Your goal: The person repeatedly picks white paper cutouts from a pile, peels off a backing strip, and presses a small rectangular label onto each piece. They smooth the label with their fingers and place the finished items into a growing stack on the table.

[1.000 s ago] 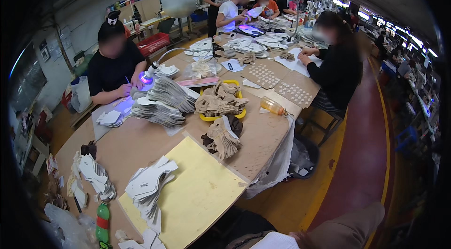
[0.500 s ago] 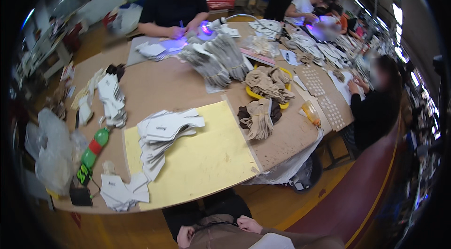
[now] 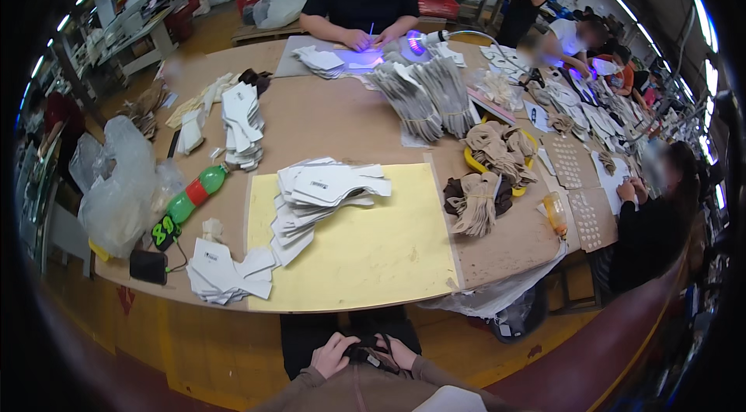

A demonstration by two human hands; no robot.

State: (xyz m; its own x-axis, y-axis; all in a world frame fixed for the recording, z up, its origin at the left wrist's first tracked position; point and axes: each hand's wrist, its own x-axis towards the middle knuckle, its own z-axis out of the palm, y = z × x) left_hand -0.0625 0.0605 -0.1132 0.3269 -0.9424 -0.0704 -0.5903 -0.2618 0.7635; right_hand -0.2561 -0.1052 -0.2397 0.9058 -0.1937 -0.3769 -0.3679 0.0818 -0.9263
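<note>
Both of my hands are low at my waist, in front of the table edge. My left hand (image 3: 334, 355) is closed, its fingers curled on a black strap (image 3: 378, 340) that lies bunched against my brown clothing. My right hand (image 3: 398, 354) is closed on the other side of the same strap, with part of its fingers hidden. Beyond them, a fanned stack of white flat cut pieces (image 3: 326, 187) lies on a yellow sheet (image 3: 373, 257). A smaller stack of white pieces (image 3: 225, 271) sits at the near left corner of the sheet.
On the left are a green bottle (image 3: 183, 202), a black device (image 3: 148, 267) and plastic bags (image 3: 116, 194). Bundled grey gloves (image 3: 420, 105) and beige gloves in a yellow basket (image 3: 468, 159) stand farther back. Co-workers (image 3: 361, 0) sit across and at the right (image 3: 660, 218).
My hands have come closer together and moved up, and a black strap now shows between them. The view has shifted, so the table sits farther right and higher.
</note>
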